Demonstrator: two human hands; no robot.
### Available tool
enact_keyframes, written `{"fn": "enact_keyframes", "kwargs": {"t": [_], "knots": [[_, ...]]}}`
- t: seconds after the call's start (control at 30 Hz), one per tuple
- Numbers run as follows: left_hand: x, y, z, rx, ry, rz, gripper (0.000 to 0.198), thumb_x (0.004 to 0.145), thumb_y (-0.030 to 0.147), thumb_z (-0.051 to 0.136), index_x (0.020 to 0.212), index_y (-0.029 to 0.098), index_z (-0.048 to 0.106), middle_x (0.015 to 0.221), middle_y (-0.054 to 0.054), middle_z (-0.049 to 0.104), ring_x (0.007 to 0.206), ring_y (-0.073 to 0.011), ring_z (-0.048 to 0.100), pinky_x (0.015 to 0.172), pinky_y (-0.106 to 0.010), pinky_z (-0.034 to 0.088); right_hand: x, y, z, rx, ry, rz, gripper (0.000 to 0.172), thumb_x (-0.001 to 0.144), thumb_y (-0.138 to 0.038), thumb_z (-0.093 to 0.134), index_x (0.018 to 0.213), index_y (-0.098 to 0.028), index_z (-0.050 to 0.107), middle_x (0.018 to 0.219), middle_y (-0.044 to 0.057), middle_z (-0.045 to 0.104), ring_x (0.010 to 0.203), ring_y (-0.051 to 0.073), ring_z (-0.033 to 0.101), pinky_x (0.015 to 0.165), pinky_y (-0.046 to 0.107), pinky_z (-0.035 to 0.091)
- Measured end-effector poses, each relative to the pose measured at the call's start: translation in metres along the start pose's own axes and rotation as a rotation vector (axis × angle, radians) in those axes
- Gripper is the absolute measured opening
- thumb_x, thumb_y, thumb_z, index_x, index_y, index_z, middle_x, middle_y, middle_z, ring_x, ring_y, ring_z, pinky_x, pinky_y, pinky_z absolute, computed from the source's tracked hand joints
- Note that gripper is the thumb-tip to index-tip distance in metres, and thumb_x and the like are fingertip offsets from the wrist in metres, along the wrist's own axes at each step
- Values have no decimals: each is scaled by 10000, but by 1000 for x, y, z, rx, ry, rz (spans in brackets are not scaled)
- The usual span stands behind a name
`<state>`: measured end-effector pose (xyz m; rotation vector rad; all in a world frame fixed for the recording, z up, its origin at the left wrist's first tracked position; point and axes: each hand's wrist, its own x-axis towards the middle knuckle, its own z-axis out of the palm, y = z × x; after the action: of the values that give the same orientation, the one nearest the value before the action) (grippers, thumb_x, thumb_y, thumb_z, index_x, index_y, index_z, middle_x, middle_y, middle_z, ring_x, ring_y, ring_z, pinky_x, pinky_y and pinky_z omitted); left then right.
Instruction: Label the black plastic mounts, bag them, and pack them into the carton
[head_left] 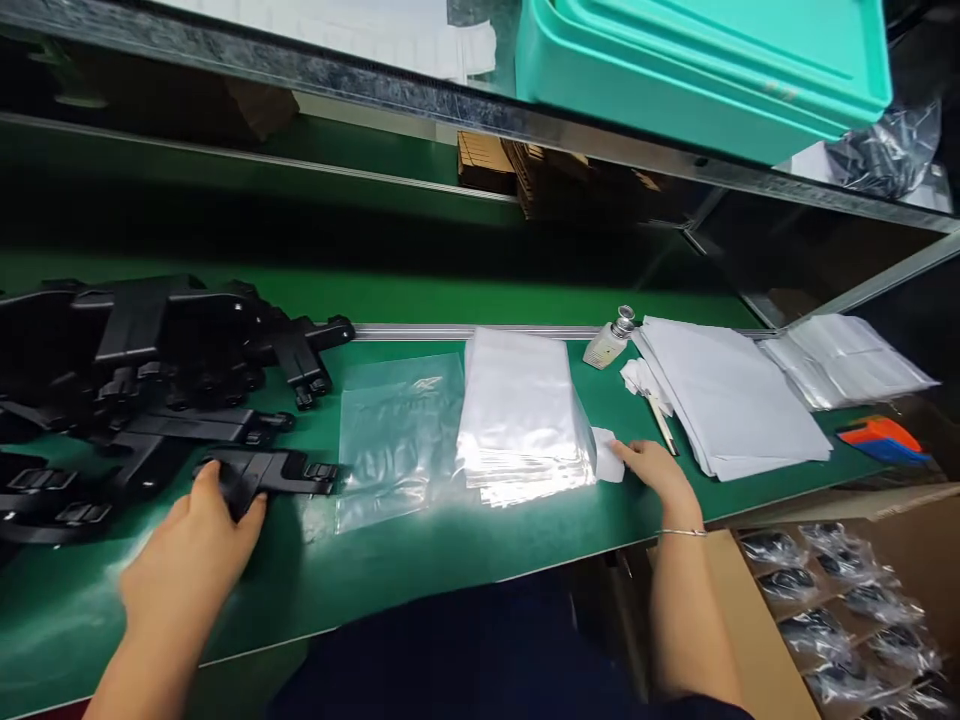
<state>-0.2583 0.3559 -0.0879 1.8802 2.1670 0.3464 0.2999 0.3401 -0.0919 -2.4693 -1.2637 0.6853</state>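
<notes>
My left hand [196,545] grips a black plastic part [259,468] with a buckle-like end, thumb on the near side and fingers over the top. A heap of similar black plastic parts [142,330] lies beyond and left of it. To the right of the held part, a single clear plastic bag [397,440] lies flat, beside a stack of clear plastic bags [521,410]. At that stack's right edge, my right hand [654,468] has its fingertips closed on a small white piece [607,455], perhaps paper or cloth.
A small bottle with a metal top [609,342], a pen-like stick [663,424], white sheets [731,395] and more clear bags [847,360] lie to the right. Teal bins [697,90] sit on the overhead shelf. A divided carton [731,600] of bagged parts stands at lower right.
</notes>
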Motion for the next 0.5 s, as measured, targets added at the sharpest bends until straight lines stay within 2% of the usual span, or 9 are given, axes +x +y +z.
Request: {"fn": "enact_keyframes", "kwargs": {"t": [0.07, 0.1, 0.13, 0.2, 0.27, 0.33, 0.4, 0.47, 0.5], "knots": [[1, 13, -7, 164, 86, -163, 772, 834, 656, 364, 1472, 226, 295, 1164, -246, 611, 1037, -529, 605, 649, -681, 515, -12, 7, 6, 88, -6, -58, 461, 731, -629, 584, 551, -207, 546, 541, 13, 552, 545, 172, 511, 553, 292, 378], [2, 19, -10, 185, 158, -155, 782, 828, 661, 371, 1458, 200, 337, 1265, -264, 558, 1147, -543, 538, 756, -697, 500, -20, 7, 9, 122, 2, -89, 461, 756, -634, 538, 591, -204, 552, 582, 13, 565, 575, 170, 516, 559, 285, 386], [1, 24, -13, 140, 231, -61, 785, 825, 649, 385, 1441, 161, 374, 1321, -276, 518, 1212, -543, 488, 854, -701, 470, -28, 5, 11, 164, 30, -122, 458, 782, -631, 495, 639, -201, 559, 632, 21, 584, 613, 174, 530, 573, 282, 400], [-4, 40, -15, -34, 321, 158, 707, 833, 587, 418, 1372, 132, 466, 1304, -252, 543, 1232, -479, 500, 996, -647, 419, -44, -9, 18, 290, 110, -205, 425, 819, -599, 468, 772, -191, 577, 738, 43, 623, 698, 188, 566, 615, 281, 432], [-17, 65, -11, -254, 154, 295, 534, 860, 498, 454, 1272, 174, 557, 1207, -166, 626, 1162, -348, 582, 1023, -529, 449, -60, -37, 28, 479, 133, -324, 358, 826, -539, 540, 911, -193, 583, 802, 48, 645, 743, 190, 595, 641, 270, 456], [-27, 96, 0, -466, -101, 381, 388, 883, 430, 489, 1186, 222, 617, 1149, -100, 660, 1129, -254, 602, 1013, -425, 465, -74, -73, 40, 485, -89, -478, 304, 825, -504, 593, 894, -208, 597, 730, 20, 620, 664, 168, 576, 586, 245, 445], [-25, 121, 11, -668, -357, 470, 325, 818, 420, 624, 1068, 216, 662, 1021, -60, 689, 1003, -205, 635, 921, -332, 500, -87, -113, 54, 354, -416, -656, 265, 832, -482, 607, 857, -219, 620, 711, 16, 621, 641, 166, 578, 554, 236, 445], [-15, 129, 16, -778, -468, 452, 227, 767, 395, 690, 848, 184, 673, 821, -16, 671, 806, -167, 630, 739, -261, 498, -97, -150, 71, 241, -616, -789, 262, 838, -482, 598, 875, -226, 639, 736, 25, 646, 659, 177, 600, 562, 241, 465], [-12, 125, 15, -820, -433, 396, 209, 746, 369, 704, 740, 170, 640, 725, 4, 632, 726, -145, 601, 671, -237, 468, -101, -166, 80, 213, -655, -827, 274, 839, -490, 589, 891, -227, 645, 748, 31, 658, 670, 184, 612, 578, 250, 478]]}}
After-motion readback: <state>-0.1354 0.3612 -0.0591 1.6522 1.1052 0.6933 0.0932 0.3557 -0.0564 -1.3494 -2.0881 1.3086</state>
